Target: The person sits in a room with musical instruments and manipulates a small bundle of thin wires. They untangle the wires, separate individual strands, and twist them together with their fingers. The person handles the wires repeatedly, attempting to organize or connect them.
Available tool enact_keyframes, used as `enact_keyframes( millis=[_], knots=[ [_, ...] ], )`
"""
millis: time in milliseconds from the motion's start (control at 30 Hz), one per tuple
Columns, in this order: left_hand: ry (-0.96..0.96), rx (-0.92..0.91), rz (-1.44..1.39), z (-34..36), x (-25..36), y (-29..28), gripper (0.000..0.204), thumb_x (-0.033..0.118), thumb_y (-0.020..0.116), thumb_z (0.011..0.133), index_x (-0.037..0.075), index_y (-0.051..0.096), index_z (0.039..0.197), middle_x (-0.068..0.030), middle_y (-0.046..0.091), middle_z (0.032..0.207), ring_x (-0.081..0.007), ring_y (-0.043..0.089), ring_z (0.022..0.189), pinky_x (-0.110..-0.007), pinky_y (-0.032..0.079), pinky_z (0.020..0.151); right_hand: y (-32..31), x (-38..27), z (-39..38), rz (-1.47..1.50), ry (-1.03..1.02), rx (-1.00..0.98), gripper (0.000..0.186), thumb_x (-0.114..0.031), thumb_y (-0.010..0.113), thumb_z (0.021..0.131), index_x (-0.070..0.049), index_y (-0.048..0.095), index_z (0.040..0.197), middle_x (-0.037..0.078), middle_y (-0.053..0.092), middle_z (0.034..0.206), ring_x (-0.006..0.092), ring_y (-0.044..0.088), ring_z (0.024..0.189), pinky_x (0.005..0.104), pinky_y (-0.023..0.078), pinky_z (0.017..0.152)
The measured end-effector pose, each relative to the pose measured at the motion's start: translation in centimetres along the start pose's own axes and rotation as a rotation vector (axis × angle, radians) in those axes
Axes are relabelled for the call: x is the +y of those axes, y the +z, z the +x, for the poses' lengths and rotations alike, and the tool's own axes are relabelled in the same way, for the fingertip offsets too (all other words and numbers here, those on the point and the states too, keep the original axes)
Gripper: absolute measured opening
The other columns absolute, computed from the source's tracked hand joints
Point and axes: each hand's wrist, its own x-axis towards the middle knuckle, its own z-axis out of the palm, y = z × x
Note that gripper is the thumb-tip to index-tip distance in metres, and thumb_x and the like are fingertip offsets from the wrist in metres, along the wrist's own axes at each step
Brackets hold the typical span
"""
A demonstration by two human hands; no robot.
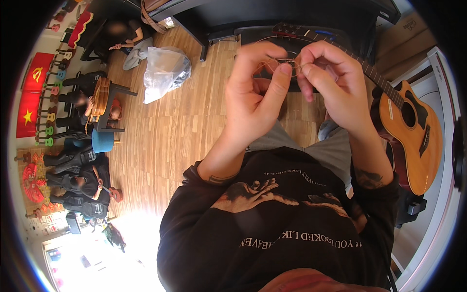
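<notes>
A thin copper-coloured guitar string, bent into loops, runs between my two raised hands. My left hand pinches it between thumb and forefinger. My right hand is closed with thumb against fingers, gripping the string close to the left fingertips. Something pale and clear shows in the right palm, but I cannot make it out. To my right an acoustic guitar leans upright, its neck reaching behind my right hand. Its headstock lies just beyond my fingers.
Ahead stands a black desk-like piece, with a clear plastic bag on the wooden floor. At left, several people sit, some with guitars, near a blue stool. Small colourful guitars line the left wall. A cardboard box stands at far right.
</notes>
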Motion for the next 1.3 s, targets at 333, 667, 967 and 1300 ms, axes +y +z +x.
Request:
enact_keyframes(
  millis=[333, 667, 967, 1300],
  knots=[
    [0.096, -0.087, 0.124, -0.1, -0.1, -0.3, 0.011, -0.003, 0.058, 0.096, 0.0, 0.063, 0.104, -0.0012, 0.062, 0.094, 0.0024, 0.047, 0.062, -0.015, 0.033, 0.045, 0.1, -0.5, -0.4, -0.028, 0.054, -0.017, 0.005, 0.003, 0.053, 0.093, 0.0, 0.056, 0.096, 0.004, 0.059, 0.084, 0.006, 0.056, 0.065, 0.0202, 0.046, 0.054],
    [0.043, -0.145, 0.101, 0.1, -0.1, -0.4, 0.01, -0.004, 0.059, 0.094, 0.0, 0.065, 0.102, 0.0004, 0.062, 0.089, 0.0023, 0.047, 0.065, -0.014, 0.034, 0.047, -1.8, -2.4, 0.1, -0.225, 0.01, -0.095, 0.004, 0.001, 0.065, 0.087, 0.004, 0.063, 0.09, 0.002, 0.063, 0.088, 0.005, 0.06, 0.078, 0.0184, 0.049, 0.067],
    [-0.059, -0.2, 0.154, -0.2, 0.8, -0.6, 0.009, 0.0, 0.062, 0.094, 0.001, 0.066, 0.103, -0.0024, 0.066, 0.094, -0.0038, 0.057, 0.075, -0.016, 0.046, 0.061, -1.1, -4.7, 0.3, -0.588, 0.084, -0.163, 0.005, 0.0, 0.066, 0.078, 0.001, 0.063, 0.081, -0.001, 0.06, 0.068, 0.0038, 0.057, 0.061, 0.0193, 0.048, 0.057],
    [-0.04, -0.224, 0.114, -0.5, 0.6, -0.8, 0.009, 0.001, 0.063, 0.094, 0.001, 0.066, 0.103, -0.0053, 0.068, 0.099, -0.0048, 0.059, 0.077, -0.018, 0.05, 0.063, -1.7, -3.3, -0.3, -0.342, 0.226, -0.11, 0.003, -0.003, 0.058, 0.089, 0.0, 0.059, 0.089, -0.001, 0.056, 0.067, 0.0028, 0.054, 0.055, 0.018, 0.041, 0.046]
  ],
)
